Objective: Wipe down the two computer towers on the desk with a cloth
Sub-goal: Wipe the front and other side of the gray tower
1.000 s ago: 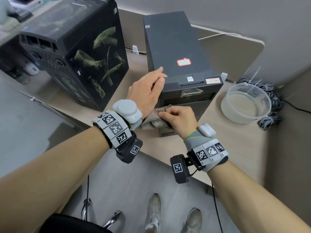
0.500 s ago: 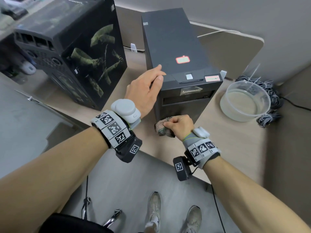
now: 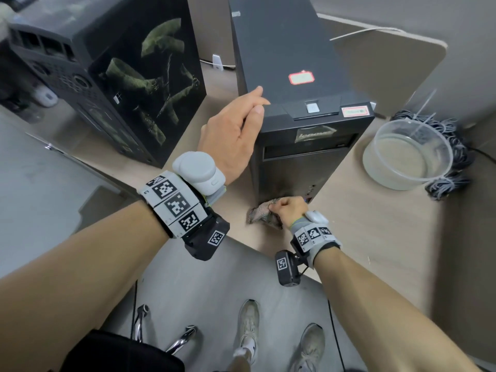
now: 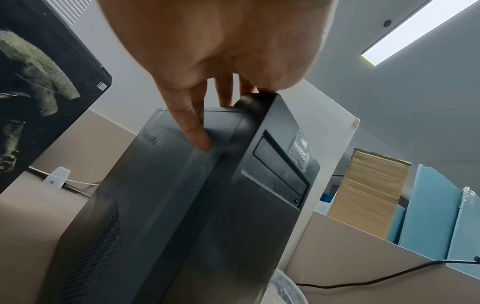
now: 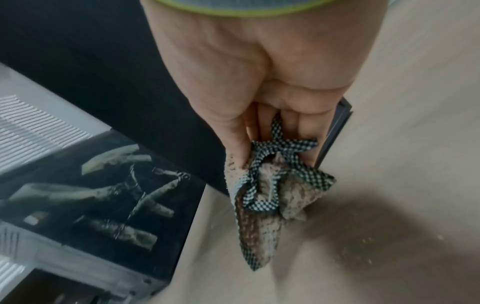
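Note:
A plain black tower [image 3: 284,49] stands upright on the desk [image 3: 362,224]. My left hand [image 3: 239,130] rests over its top front-left corner, thumb along the top edge. In the left wrist view the fingers [image 4: 197,131] lie straight down the side panel of this tower [image 4: 182,205]. My right hand [image 3: 288,209] grips a bunched checked cloth [image 3: 261,214] against the bottom of the tower's front, at desk level. The right wrist view shows the cloth [image 5: 262,195] hanging from the curled fingers [image 5: 236,144]. A second black tower with a green-patterned side [image 3: 120,63] stands to the left.
A clear plastic bowl of cloudy water [image 3: 408,154] sits on the desk right of the tower, beside a bundle of grey cables [image 3: 453,146]. A white cable clip [image 3: 217,63] lies between the towers. The desk's front edge runs just under my right wrist.
My right hand has slid the cloth down the tower's front, from about mid height to the base at the desk. My left hand has stayed on the top corner.

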{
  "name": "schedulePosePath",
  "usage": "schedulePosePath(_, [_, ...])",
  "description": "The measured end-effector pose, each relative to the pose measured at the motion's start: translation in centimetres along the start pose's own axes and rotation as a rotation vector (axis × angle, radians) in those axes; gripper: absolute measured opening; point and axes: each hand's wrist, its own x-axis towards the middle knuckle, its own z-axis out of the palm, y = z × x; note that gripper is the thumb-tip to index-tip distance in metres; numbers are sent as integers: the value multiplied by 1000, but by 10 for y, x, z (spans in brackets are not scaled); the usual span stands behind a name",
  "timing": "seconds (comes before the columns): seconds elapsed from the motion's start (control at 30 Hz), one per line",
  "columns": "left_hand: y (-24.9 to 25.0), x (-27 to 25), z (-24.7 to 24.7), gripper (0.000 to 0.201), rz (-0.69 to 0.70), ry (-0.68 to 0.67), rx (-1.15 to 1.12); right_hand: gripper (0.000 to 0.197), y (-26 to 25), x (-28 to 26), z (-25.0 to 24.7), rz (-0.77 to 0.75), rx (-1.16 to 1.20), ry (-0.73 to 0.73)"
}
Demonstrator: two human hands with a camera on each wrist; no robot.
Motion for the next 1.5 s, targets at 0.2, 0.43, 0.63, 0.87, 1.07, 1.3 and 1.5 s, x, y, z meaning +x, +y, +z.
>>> schedulePosePath(0.2, [4,-2,-3,29,-19,-15,-7,38,0,-4,-47,-29,148,141])
schedulePosePath(0.43, [3,-2,-2,29,-25,-9,-19,36,-20,-14,-44,-212,161,60])
schedulePosePath(0.63, [3,-1,4,29,-24,37,-33,44,-6,-11,-73,-102,145,145])
schedulePosePath(0.87, [5,-1,9,29,-41,93,-15,41,-11,-10,-88,-216,173,114])
schedulePosePath(1.07, [10,1,11,31,-75,112,19,42,-9,-11,-104,-252,177,145])
schedulePosePath(1.3, [12,0,14,29,-63,132,35,38,-4,-9,-110,-200,172,105])
schedulePosePath(1.5, [13,-1,14,29,-68,137,62,35,-6,-11,-116,-229,166,112])
